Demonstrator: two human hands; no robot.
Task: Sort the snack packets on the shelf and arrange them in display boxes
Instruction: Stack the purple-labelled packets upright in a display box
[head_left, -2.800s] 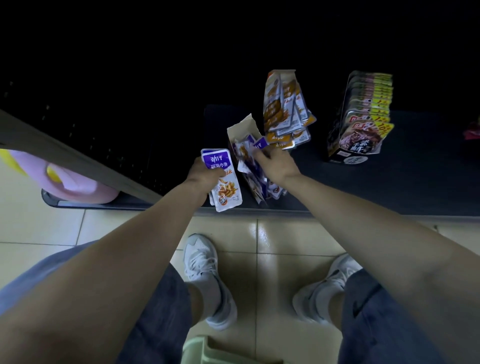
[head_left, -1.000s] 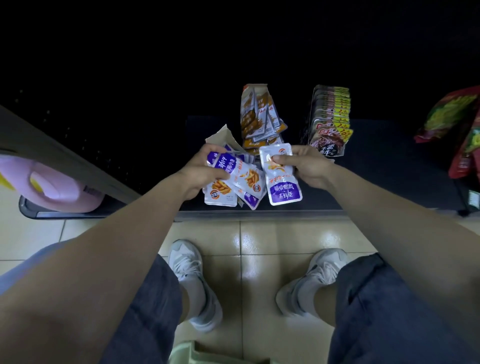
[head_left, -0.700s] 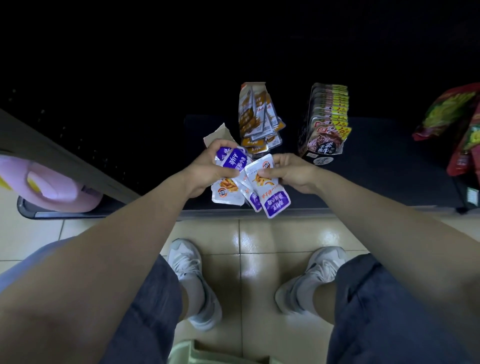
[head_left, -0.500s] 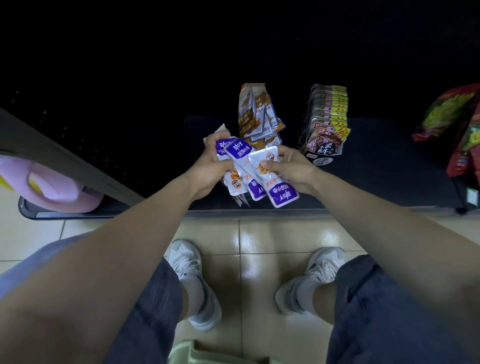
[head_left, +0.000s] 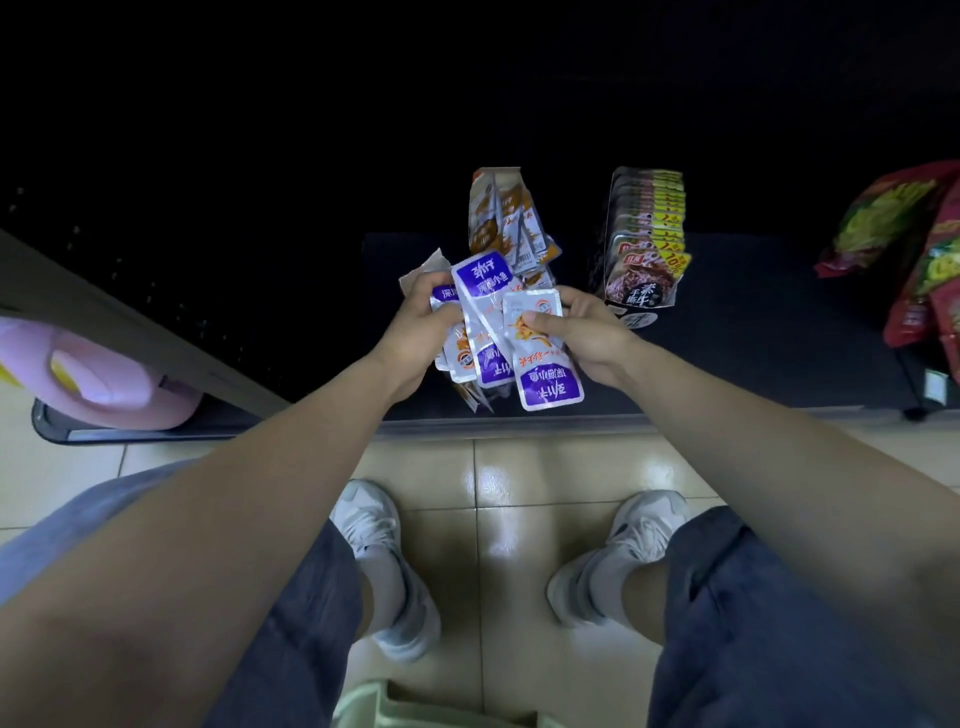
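Subject: a person facing a low dark shelf (head_left: 753, 353), seen from close by. Reference point: the dark display box (head_left: 641, 249) standing on that shelf, filled with an upright row of dark packets with yellow corners.

Left hand (head_left: 415, 322): just to the left of the dark display box and nearer the shelf's front edge; fingers curled round a fanned bunch of purple-and-white packets (head_left: 480, 291), gripping them; the exact count cannot be told.

Right hand (head_left: 587, 332): between the left hand and the dark display box, close beside its front corner; thumb and fingers pinch a single purple-and-white packet (head_left: 543, 364), thumb on its printed face; its purple end hangs down, and its edge overlaps the bunch.

Orange-and-white packets (head_left: 506, 218): left of the dark display box, apart from it, behind both hands; leaning unevenly.

Cardboard flap (head_left: 423, 267): behind the left hand; what it belongs to cannot be told.

Red-and-yellow bags (head_left: 909, 249): well to the right of the dark display box.

Pink container (head_left: 104, 374): well to its left, beyond the left arm; the tiled floor (head_left: 519, 467) lies in front of the shelf.
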